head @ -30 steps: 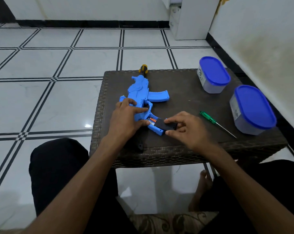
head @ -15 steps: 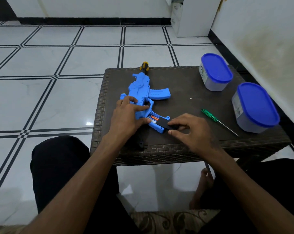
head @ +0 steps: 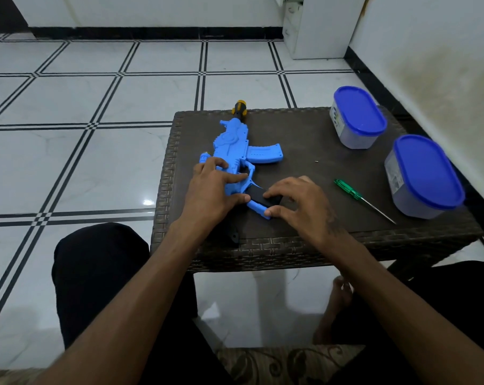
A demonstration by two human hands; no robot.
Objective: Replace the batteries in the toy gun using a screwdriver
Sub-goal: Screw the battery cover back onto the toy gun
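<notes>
A blue toy gun (head: 235, 145) with a yellow and black muzzle lies flat on the dark wicker table (head: 304, 240), barrel pointing away from me. My left hand (head: 211, 190) presses down on its rear body, index finger stretched toward the trigger guard. My right hand (head: 296, 204) holds the black battery cover (head: 260, 198) flat over the compartment in the grip, thumb under the grip's end and fingers on top. No batteries show. A green-handled screwdriver (head: 354, 194) lies on the table to the right of my right hand.
Two clear tubs with blue lids stand at the table's right side, one far (head: 357, 118) and one near (head: 426, 176). A tiny screw (head: 316, 162) lies loose between gun and tubs. A white wall runs close along the right. My knees flank the table.
The black cover has slid over the open compartment; the orange battery seen earlier is now hidden. My right hand shifted slightly left onto the grip. My left hand stayed put.
</notes>
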